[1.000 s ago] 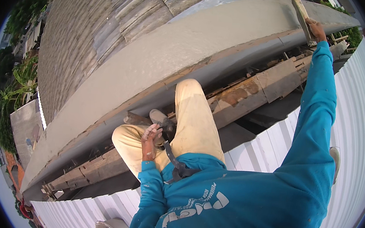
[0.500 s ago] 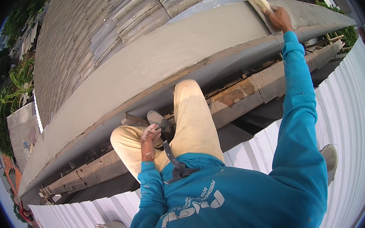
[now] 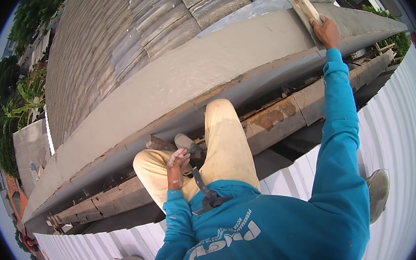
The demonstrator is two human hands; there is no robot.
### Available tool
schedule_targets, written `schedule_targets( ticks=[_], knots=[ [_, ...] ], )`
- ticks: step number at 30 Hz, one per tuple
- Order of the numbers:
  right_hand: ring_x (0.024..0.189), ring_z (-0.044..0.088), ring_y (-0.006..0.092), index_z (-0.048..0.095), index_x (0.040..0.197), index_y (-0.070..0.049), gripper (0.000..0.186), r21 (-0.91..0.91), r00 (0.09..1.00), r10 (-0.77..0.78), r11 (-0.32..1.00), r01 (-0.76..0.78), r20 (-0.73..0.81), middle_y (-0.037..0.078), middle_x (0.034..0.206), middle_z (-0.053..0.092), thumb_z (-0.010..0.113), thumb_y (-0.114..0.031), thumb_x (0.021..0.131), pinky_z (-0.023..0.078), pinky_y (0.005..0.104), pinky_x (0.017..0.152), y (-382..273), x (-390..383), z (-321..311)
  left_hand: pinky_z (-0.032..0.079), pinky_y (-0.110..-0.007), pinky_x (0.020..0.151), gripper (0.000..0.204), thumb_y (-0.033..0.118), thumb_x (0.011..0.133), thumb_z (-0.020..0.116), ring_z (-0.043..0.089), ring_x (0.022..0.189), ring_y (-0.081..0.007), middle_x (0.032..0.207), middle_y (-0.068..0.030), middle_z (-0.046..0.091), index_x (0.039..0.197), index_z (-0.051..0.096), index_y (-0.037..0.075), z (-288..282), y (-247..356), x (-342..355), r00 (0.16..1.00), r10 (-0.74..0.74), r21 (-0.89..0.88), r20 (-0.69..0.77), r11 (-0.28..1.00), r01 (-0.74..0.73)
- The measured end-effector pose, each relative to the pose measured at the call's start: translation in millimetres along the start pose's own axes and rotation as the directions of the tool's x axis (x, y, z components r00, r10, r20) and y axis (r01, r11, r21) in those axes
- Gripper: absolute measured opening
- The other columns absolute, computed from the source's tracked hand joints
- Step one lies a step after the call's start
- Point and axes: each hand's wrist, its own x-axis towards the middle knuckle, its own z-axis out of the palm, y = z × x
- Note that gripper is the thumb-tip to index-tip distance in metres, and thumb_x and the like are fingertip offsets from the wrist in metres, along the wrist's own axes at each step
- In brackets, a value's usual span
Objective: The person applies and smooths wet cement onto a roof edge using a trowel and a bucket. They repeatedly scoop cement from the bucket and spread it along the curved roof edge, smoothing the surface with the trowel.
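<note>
My right hand [image 3: 328, 32] is closed on a flat float with a pale handle [image 3: 303, 14], which rests on the smooth grey cement band [image 3: 183, 68] along the roof edge, up at the right. My left hand [image 3: 178, 162] is low by my bent knees, its fingers curled together; what they hold, if anything, I cannot make out. Just below it a dark strap [image 3: 198, 181] lies at my waist. My legs in cream trousers [image 3: 227, 141] are bent against the ledge, with grey footwear [image 3: 184, 143] behind the left hand.
Ridged grey roofing [image 3: 107, 42] rises beyond the band. Below it run a dark gap and a rusty boarded ledge [image 3: 268, 125]. White corrugated sheeting [image 3: 402, 117] lies right and behind, with rounded grey objects [image 3: 376, 194] on it. Trees [image 3: 2, 102] and lower roofs are at left.
My right hand and float moved left along the band from the far right, then shifted slightly down and right with the whole view. My left hand stays by my knees.
</note>
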Motion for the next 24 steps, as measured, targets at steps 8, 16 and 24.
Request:
schedule_targets(
  ticks=[8, 16, 24],
  knots=[
    [0.087, 0.070, 0.0406, 0.070, 0.109, 0.005, 0.065, -0.049, 0.998, 0.045, 0.998, -0.044, 0.032, 0.028, 0.095, 0.070, 0.065, -0.055, 0.084, 0.053, 0.0471, 0.081, 80.1, 43.0, 35.6, 0.049, -0.038, 0.102, 0.037, 0.019, 0.099, 0.059, 0.062, 0.116, -0.0267, 0.130, -0.0159, 0.061, 0.130, 0.055, -0.001, 0.8, 3.9, -3.1, 1.000, -0.022, 0.051, -0.016, 0.998, 0.023],
    [0.087, 0.067, 0.0368, 0.074, 0.103, -0.004, 0.046, 0.049, 0.971, -0.238, 0.970, 0.238, -0.005, 0.019, 0.094, 0.069, 0.069, -0.046, 0.083, 0.053, 0.0468, 0.075, -111.0, -94.5, 16.4, 0.049, -0.038, 0.100, 0.035, 0.019, 0.099, 0.059, 0.063, 0.114, -0.0258, 0.128, -0.0142, 0.062, 0.128, 0.057, -0.001, 3.3, 4.6, 1.0, 1.000, 0.000, 0.023, 0.014, 1.000, 0.000],
    [0.079, 0.066, 0.0386, 0.071, 0.092, 0.002, 0.037, 0.377, 0.891, -0.453, 0.829, 0.413, 0.021, 0.022, 0.088, 0.064, 0.073, -0.033, 0.081, 0.052, 0.0491, 0.067, -287.3, -222.6, 1.3, 0.051, -0.037, 0.099, 0.035, 0.019, 0.098, 0.059, 0.063, 0.112, -0.0246, 0.124, -0.0136, 0.064, 0.128, 0.057, 0.000, 7.9, 8.2, 2.7, 0.999, 0.028, 0.021, 0.016, 0.999, -0.029]
  ],
)
